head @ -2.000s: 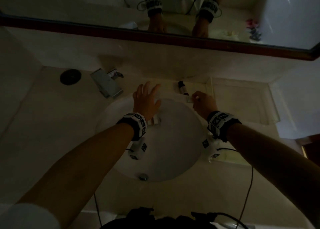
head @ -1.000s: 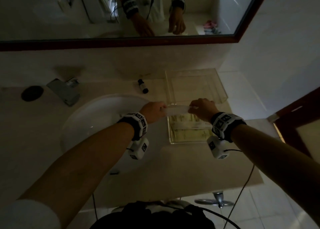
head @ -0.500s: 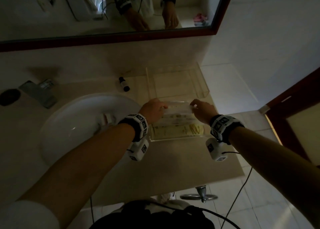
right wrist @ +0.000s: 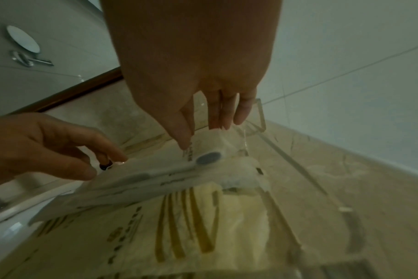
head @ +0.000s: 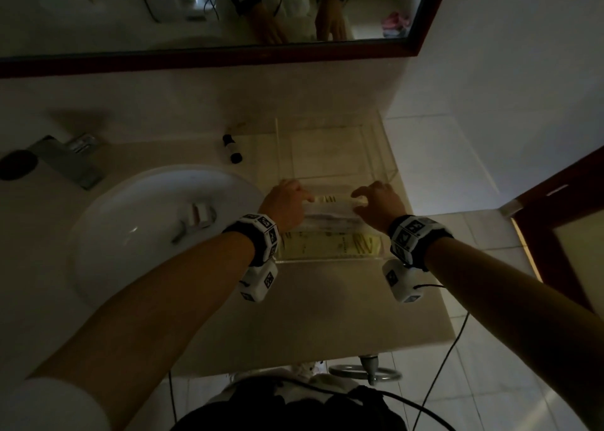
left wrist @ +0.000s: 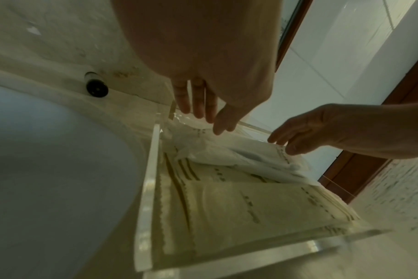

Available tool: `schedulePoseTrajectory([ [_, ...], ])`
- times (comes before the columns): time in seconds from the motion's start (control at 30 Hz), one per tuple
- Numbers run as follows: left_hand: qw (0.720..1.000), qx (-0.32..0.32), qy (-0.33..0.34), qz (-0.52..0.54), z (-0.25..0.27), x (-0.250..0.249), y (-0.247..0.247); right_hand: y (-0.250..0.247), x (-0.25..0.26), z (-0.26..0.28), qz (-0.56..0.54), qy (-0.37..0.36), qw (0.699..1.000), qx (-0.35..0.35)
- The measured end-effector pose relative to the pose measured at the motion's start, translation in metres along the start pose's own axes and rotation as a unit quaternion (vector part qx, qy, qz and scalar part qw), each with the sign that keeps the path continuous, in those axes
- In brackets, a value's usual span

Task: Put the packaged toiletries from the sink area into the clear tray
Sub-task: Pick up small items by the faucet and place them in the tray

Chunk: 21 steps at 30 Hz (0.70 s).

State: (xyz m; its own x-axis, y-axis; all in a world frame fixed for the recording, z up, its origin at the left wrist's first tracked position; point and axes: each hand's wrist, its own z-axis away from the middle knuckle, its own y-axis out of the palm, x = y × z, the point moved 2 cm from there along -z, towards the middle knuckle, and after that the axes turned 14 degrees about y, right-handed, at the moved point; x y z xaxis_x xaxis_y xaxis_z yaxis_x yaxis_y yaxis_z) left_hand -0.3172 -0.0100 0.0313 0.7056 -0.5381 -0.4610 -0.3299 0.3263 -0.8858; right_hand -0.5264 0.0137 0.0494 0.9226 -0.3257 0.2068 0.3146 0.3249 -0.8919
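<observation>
Tray [head: 327, 260]: clear glossy rigid plastic. Top packet [head: 330, 210]: crinkled translucent white film. Basin [head: 130, 234]: smooth glossy white. Bench [head: 327, 316]: matt beige stone look. Tap [head: 65, 159]: brushed metal.

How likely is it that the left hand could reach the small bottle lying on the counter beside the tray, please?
Probably yes: the small bottle lies on open counter left of the clear tray, nothing between it and the left hand. That hand pinches the white packet, though, and must let go first.
</observation>
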Motion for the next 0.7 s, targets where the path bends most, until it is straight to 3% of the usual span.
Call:
schedulePoseTrajectory([
  [0.13,0.999,0.049,0.013,0.004,-0.002,-0.002,0.002,-0.003,0.004,0.001,0.014,-0.058,0.998,-0.019],
  [0.33,0.99,0.144,-0.005,-0.013,0.002,-0.001,0.003,0.005,0.012,0.005,0.07,-0.074,0.993,0.059],
  [0.53,0.987,0.159,0.003,-0.028,0.004,-0.002,-0.002,0.008,0.015,0.009,0.095,-0.097,0.991,0.014],
  [0.7,0.989,0.146,0.003,-0.016,0.007,-0.002,-0.001,0.005,0.018,0.01,0.092,-0.083,0.99,0.064],
])
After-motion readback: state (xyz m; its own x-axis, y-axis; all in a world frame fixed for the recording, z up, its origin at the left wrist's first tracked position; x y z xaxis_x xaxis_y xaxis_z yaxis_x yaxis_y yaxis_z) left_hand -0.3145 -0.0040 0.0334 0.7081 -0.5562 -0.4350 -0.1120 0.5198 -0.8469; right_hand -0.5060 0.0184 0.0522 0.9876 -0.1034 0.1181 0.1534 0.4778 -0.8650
